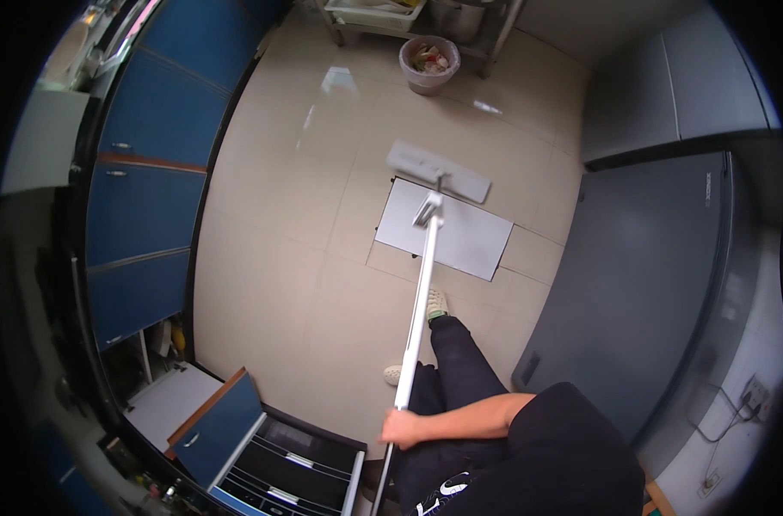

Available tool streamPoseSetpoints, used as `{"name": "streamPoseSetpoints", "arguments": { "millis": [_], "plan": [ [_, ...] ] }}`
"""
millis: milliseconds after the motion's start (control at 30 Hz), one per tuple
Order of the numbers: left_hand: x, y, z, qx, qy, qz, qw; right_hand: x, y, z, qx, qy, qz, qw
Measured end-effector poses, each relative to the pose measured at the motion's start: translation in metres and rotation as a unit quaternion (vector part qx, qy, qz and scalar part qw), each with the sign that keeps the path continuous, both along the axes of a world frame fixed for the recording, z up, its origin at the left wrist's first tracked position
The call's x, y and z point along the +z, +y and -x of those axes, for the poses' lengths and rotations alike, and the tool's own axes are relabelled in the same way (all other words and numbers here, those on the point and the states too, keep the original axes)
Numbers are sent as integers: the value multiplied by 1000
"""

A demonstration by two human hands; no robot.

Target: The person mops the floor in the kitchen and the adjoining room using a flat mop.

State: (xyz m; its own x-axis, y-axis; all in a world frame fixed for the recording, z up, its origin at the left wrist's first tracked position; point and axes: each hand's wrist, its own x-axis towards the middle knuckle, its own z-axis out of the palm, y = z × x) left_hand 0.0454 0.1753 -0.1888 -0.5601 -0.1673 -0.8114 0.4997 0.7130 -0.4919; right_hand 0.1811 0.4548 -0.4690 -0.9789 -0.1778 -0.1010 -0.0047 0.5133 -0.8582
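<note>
A white pole (414, 335) of a flat mop runs from the bottom edge up to the middle of the view. My right hand (402, 428) is wrapped around it near its lower visible part. At the far end, the long flat mop head (417, 160), slightly blurred, lies just beyond a white rectangular panel (469, 235). That panel lies on the tiled floor, with small dark fittings along its edges, and the pole crosses above it. My left hand is out of view. One of my light shoes (437, 303) stands near the panel's close edge.
A lined bin (430, 84) with food scraps stands before a metal rack (424, 32). Blue cabinets (149, 213) line the left; one cabinet door (214, 429) stands open beside a black-fronted appliance (295, 467). A grey refrigerator (630, 277) flanks the right, near a socket with cords (756, 393).
</note>
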Motion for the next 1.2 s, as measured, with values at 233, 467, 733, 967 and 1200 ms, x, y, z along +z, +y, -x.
{"name": "streamPoseSetpoints", "arguments": {
  "millis": [233,467,733,967,1200],
  "plan": [
    [-52,56,-2,-92,41,-139,985,-65,110,-21,-105,-45,-148,982],
    [-63,146,19,-121,101,-259,953,-73,183,-4,-128,-25,-185,974],
    [-64,157,17,-101,138,-251,953,-70,206,29,-105,-37,-204,973],
    [-80,150,-6,-68,153,-246,955,-81,221,42,-83,-11,-218,972],
    [-88,143,-34,-81,110,-198,971,-80,230,50,-16,-28,-250,968]
  ]
}}
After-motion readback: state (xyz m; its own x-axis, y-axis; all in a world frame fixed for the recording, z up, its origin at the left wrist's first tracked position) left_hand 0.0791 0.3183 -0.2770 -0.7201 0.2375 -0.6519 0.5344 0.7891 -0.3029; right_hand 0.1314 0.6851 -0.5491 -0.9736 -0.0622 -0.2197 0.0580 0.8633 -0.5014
